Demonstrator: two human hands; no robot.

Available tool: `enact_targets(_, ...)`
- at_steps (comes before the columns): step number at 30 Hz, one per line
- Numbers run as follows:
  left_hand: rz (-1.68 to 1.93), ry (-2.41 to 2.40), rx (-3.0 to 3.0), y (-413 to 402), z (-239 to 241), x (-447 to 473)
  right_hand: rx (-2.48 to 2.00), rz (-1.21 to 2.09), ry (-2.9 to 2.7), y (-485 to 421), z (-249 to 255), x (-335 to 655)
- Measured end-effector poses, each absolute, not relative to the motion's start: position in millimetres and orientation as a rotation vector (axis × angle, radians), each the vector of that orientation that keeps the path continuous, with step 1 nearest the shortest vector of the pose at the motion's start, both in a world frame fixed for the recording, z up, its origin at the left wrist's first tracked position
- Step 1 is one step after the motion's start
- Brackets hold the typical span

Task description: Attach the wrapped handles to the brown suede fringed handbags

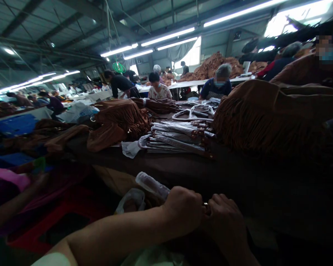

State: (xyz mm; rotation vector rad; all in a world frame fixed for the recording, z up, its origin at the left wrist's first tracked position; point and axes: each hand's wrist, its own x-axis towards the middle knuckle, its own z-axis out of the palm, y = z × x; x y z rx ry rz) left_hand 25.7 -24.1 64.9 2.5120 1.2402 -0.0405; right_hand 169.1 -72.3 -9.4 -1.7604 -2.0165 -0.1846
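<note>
My left hand is closed in a fist around a bag strap wrapped in clear plastic. The strap's wrapped end sticks out to the upper left of the fist. Close beside it, my right hand is closed, its fingers curled at the strap's other end. Between the two hands shows a small shiny metal fitting with a bit of brown. On the dark table ahead lies a stack of similar plastic-wrapped straps with brown riveted ends. What my palms cover is hidden.
Brown fringed suede pieces lie left of the stack; a large fringed pile stands at right. Below the table edge is a plastic bag. At left are a co-worker's arm and a red stool. Other people sit across the table.
</note>
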Motion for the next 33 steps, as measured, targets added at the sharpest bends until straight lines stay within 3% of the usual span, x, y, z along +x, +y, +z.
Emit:
enact_targets(3,-0.026,1.158,2.473,-16.1,65.6,22.2,-1.648,-0.073,-2.070,-69.9,-9.1,174.0)
enact_targets(12,0.003,0.639,1.378,14.1,27.6,10.8,-1.220,0.272,-2.392,-66.8,-8.4,193.1)
enact_targets(16,0.007,0.716,1.392,14.7,18.6,9.7,-1.229,0.249,-2.410,-68.1,-8.5,190.5)
enact_targets(23,-0.309,0.554,1.314,35.3,11.6,2.8,-1.187,0.224,-2.481,-70.9,-7.9,175.7)
enact_targets(33,0.070,0.834,1.699,10.5,30.2,13.8,-1.705,0.188,-2.060,-67.8,-14.6,181.6)
